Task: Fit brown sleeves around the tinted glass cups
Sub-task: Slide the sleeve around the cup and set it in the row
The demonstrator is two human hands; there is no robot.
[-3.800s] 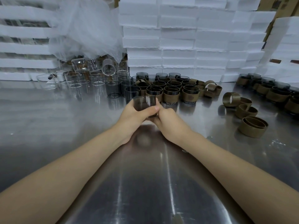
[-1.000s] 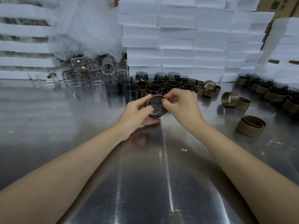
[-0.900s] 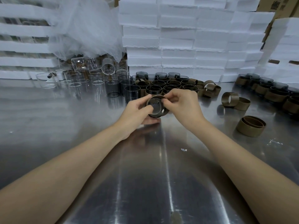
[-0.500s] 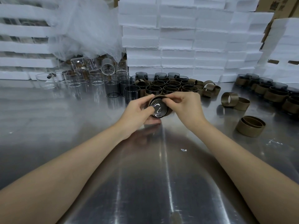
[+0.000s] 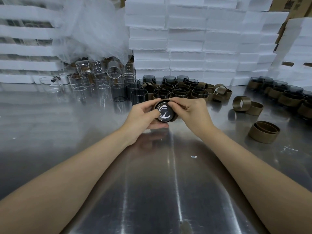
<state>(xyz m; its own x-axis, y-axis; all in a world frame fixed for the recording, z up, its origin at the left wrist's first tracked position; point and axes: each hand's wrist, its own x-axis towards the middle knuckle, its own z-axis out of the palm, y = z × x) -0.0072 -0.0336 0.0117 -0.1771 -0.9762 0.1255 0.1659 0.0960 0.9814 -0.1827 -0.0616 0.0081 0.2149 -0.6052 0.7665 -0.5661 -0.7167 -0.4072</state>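
1. The fingers [image 5: 174, 105] of the right hand [image 5: 192, 114] curl over the upper right edge of a brown paper-like ring sleeve [image 5: 176, 117] and pinch it. The left hand [image 5: 141, 116] grips the other side, thumb across the lower left.
2. Inside that sleeve sits a dark tinted round glass cup [image 5: 164, 113]. It is held just above the table at the centre of the frame, tipped so one round end faces the camera. How far the sleeve has gone on cannot be told.
3. Just behind the hands stands a cluster of sleeved tinted cups [image 5: 175, 92], with bare tinted cups [image 5: 138, 97] to its left.
4. Loose brown sleeves [image 5: 241, 103] lie at the right, on the shiny steel table [image 5: 152, 183].
5. Clear glass cups [image 5: 84, 81] crowd the upper left, and stacked white foam blocks [image 5: 185, 39] fill the top.
6. Risks, as I judge them:
   - A sleeve pushed unevenly could go on crooked and jam or crease.
   - Smooth glass could slip from the pinch and strike the steel.
   - A wide elbow or knuckle could topple the cups close behind.
7. No brand or label is readable. The white curls on the cup's end look like glare. Print on the cardboard box [image 5: 290, 2] at the upper right is too blurred to read.
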